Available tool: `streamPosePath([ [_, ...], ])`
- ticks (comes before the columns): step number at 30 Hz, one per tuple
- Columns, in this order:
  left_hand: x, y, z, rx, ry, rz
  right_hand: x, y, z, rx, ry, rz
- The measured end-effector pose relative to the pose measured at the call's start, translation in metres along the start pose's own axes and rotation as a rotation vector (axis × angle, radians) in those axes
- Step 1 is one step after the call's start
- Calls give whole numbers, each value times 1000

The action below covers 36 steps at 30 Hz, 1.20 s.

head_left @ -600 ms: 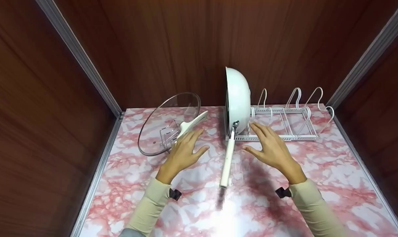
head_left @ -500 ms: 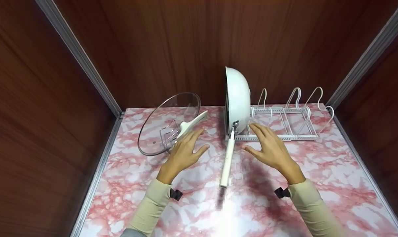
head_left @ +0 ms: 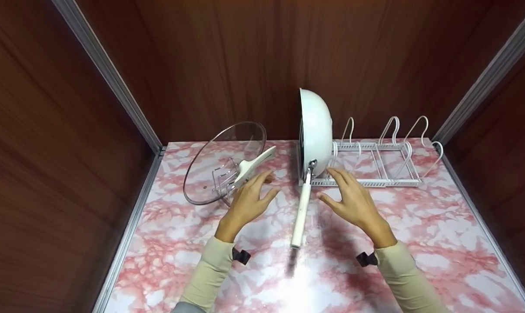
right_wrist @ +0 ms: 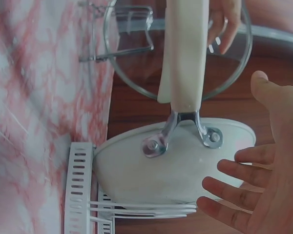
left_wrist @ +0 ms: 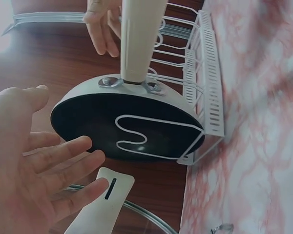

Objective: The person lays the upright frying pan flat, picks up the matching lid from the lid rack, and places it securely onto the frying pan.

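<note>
A white wok [head_left: 318,130] stands on its side in a white wire rack [head_left: 367,182], its pale handle [head_left: 301,213] pointing toward me. Its dark inside faces left. Left of it, a glass lid [head_left: 206,174] with a cream grip [head_left: 254,164] leans in a small metal wire stand [head_left: 221,180]. My left hand [head_left: 248,202], fingers extended and holding nothing, hovers between the lid's grip and the wok handle. On the other side of the handle is my right hand [head_left: 353,200], also holding nothing, its fingertips close to the wok's underside. Whether they touch it, I cannot tell.
Several white wire loops [head_left: 395,130] rise from the rack to the right of the wok. Brown wood-grain panels [head_left: 227,65] with grey metal edging enclose the marbled pink-and-white tabletop [head_left: 167,243] at the back and sides.
Both hands have drawn slightly inward, the left one to the right and the right one to the left. The view has shifted a little. Wok, lid and rack stay in place.
</note>
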<state>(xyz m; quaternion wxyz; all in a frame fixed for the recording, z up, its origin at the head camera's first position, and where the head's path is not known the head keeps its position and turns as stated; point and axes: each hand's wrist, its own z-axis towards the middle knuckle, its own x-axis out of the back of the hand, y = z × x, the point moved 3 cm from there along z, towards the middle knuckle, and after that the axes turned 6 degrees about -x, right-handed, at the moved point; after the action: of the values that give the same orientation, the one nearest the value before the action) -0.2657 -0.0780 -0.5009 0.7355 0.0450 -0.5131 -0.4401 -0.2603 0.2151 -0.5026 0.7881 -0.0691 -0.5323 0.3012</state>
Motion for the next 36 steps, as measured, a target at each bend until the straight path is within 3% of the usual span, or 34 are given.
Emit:
streamPosePath([
  [14, -15, 2, 13, 44, -9, -213, -6, -9, -9, -89, 17, 80],
  [21, -22, 3, 15, 64, -1, -222, -11, -12, -12, -137, 29, 120],
  [30, -32, 4, 14, 110, 6, -295, -24, -21, -18, -188, 26, 183],
  [36, -37, 4, 17, 134, -2, -279, -30, -25, -19, -236, 18, 219],
])
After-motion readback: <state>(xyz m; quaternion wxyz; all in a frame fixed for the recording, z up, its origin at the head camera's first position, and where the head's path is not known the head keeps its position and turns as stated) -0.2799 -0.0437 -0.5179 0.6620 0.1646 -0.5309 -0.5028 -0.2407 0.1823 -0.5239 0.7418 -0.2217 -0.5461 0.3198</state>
